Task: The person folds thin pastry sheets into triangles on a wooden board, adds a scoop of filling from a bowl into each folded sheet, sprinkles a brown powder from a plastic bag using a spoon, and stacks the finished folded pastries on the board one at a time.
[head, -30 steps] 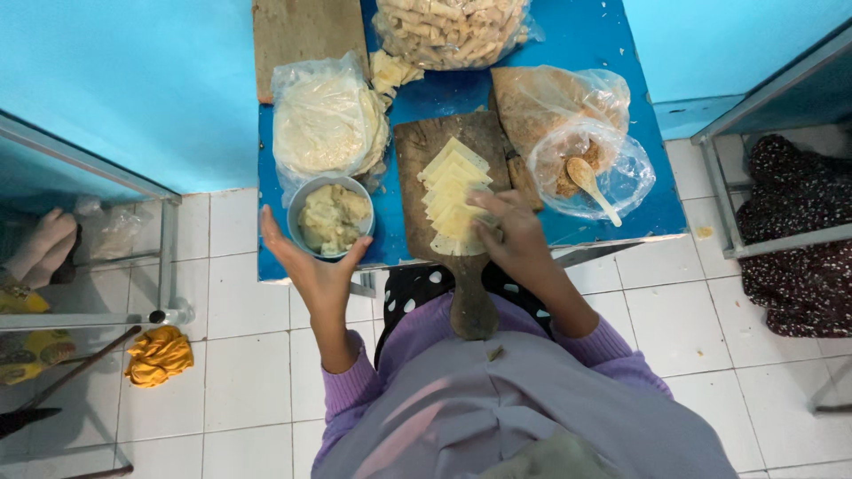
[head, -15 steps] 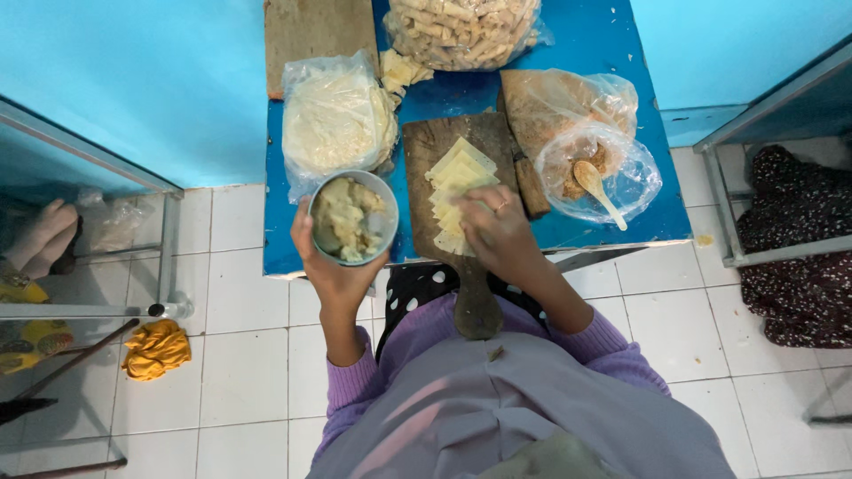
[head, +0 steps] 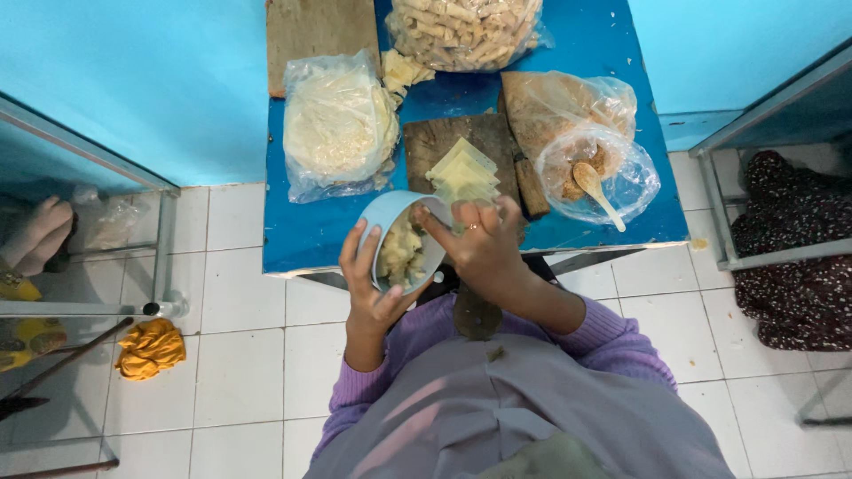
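Left hand tilts a pale blue bowl of filling while the right hand's fingers reach into it, above the near edge of a blue table.

The left hand cups the pale blue bowl from below, fingers curled around its outer wall and thumb along the near side, so the bowl leans toward the person and shows the yellowish filling inside. The right hand is half closed, its fingertips bunched together at the bowl's rim and touching the filling; whether they pinch any of it cannot be told. Just beyond the hands, a stack of pale square wrappers lies on a dark wooden board on the blue table. A clear bag with a wooden spoon sits to the right.
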